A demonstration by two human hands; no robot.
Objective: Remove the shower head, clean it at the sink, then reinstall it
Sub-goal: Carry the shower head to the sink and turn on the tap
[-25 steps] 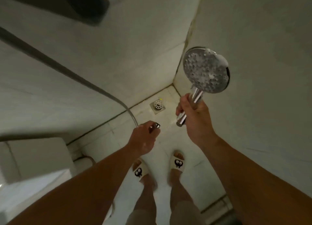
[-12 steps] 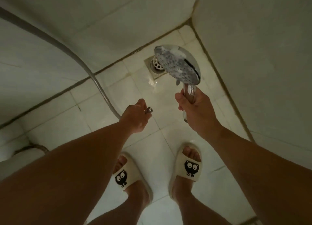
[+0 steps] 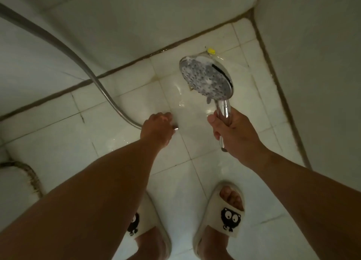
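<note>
A chrome shower head [image 3: 206,78] with a round, soapy spray face is held up by its handle in my right hand [image 3: 234,131]; the handle's threaded end pokes out below my fist. It is detached from the hose. My left hand [image 3: 158,129] is closed on the end of the metal shower hose [image 3: 101,90], whose chrome nut shows just past my fingers. The hose runs up and away to the upper left. The two hands are apart, roughly level with each other, above the tiled floor.
White floor tiles [image 3: 117,134] with dark grout, wet in places. Tiled walls meet in a corner at the top right [image 3: 252,11]. A small yellow object [image 3: 211,50] lies behind the shower head. My feet in cream slippers [image 3: 224,214] stand below. A white toilet base [image 3: 13,183] sits at the left.
The view has tilted further down to the floor. Both hands sit lower in the scene, and the shower head now hides the floor drain.
</note>
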